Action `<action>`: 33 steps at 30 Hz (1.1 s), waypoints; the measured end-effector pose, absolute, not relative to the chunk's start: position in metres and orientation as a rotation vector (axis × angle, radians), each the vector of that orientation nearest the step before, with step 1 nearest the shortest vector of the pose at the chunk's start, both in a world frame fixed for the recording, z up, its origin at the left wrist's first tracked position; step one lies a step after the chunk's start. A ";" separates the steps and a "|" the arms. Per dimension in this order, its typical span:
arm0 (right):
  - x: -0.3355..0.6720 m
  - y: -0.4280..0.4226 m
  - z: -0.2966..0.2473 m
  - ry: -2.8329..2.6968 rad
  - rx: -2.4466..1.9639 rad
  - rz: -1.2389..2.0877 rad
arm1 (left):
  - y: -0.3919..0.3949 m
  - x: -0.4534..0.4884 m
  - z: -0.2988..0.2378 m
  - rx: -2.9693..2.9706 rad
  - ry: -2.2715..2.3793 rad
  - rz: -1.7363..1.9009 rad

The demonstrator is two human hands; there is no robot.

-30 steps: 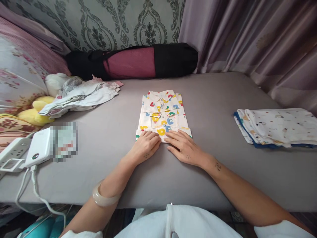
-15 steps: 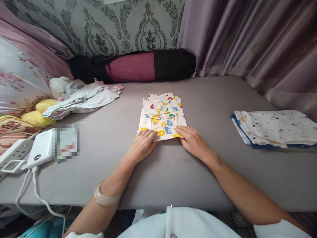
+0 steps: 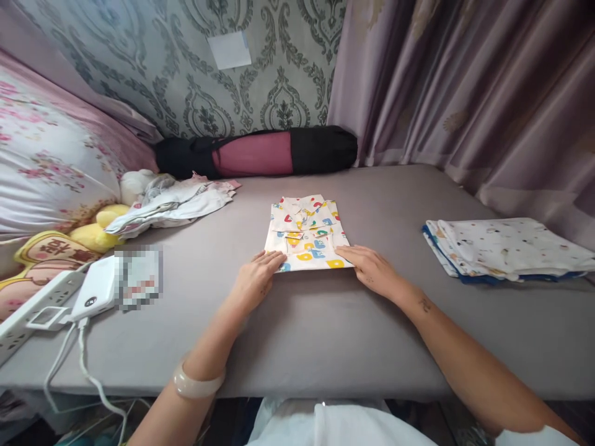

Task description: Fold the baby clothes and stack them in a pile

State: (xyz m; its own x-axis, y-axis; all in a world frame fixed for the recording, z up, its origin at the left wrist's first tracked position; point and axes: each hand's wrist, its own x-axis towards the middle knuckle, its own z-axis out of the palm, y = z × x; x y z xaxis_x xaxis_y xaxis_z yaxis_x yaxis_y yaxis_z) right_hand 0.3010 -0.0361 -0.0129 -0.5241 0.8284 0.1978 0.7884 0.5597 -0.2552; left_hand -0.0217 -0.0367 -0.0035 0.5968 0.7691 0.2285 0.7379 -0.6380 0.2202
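A small folded garment (image 3: 307, 234), white with colourful letter prints, lies flat in the middle of the grey bed surface (image 3: 325, 310). My left hand (image 3: 255, 280) rests at its near left corner, fingers stretched out and touching the edge. My right hand (image 3: 372, 268) lies at the near right corner, fingers flat against the fabric edge. Neither hand grips anything. A pale bangle sits on my left wrist.
A stack of folded printed cloths (image 3: 504, 249) lies at the right. Loose pale clothes (image 3: 174, 203) and a yellow soft toy (image 3: 95, 230) are at the left. A white power bank (image 3: 95, 292) and power strip sit near the left edge. A black and pink rolled bag (image 3: 260, 152) lies by the wall.
The bottom of the garment has been folded up, making it shorter. My hands moved apart from the middle to its near corners. The camera tilted upward.
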 end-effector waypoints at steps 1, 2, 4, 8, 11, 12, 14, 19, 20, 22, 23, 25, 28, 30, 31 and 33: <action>0.303 -0.041 -0.011 -2.513 -1.313 0.190 | -0.042 -0.023 -0.001 2.725 1.267 0.459; 0.305 -0.047 -0.008 -2.527 -1.291 0.196 | -0.047 -0.024 0.001 2.731 1.248 0.455; 0.308 -0.060 -0.002 -2.558 -1.263 0.240 | -0.059 -0.028 0.004 2.727 1.196 0.458; 0.314 -0.080 0.015 -2.586 -1.313 0.437 | -0.076 -0.037 0.006 2.612 1.158 0.536; 0.315 -0.079 0.025 -2.526 -1.351 0.593 | -0.077 -0.040 0.006 2.410 1.264 0.629; 0.314 -0.075 0.027 -2.487 -1.354 0.646 | -0.075 -0.040 0.006 2.321 1.314 0.660; 0.312 -0.066 0.029 -2.371 -1.359 0.746 | -0.067 -0.036 0.006 2.117 1.408 0.736; 0.308 -0.033 0.017 -1.977 -1.448 0.921 | -0.035 -0.020 0.001 1.644 1.466 1.044; 0.308 -0.025 0.012 -1.910 -1.458 0.952 | -0.028 -0.017 -0.001 1.577 1.450 1.091; 0.307 -0.010 0.001 -1.796 -1.463 0.976 | -0.011 -0.011 -0.009 1.491 1.445 1.154; 0.306 -0.002 -0.004 -1.760 -1.471 0.962 | -0.003 -0.008 -0.014 1.482 1.469 1.171; 0.304 0.013 -0.011 -1.733 -1.534 0.885 | 0.013 -0.003 -0.021 1.530 1.578 1.179; 0.298 0.035 -0.017 -1.759 -1.712 0.719 | 0.037 0.005 -0.028 1.638 1.779 1.115; 0.293 0.049 -0.016 -1.781 -1.816 0.628 | 0.051 0.009 -0.029 1.693 1.873 1.054; 0.291 0.055 -0.015 -1.789 -1.856 0.598 | 0.057 0.011 -0.029 1.717 1.912 1.025; 0.288 0.067 -0.012 -1.806 -1.917 0.559 | 0.070 0.014 -0.029 1.769 1.968 0.968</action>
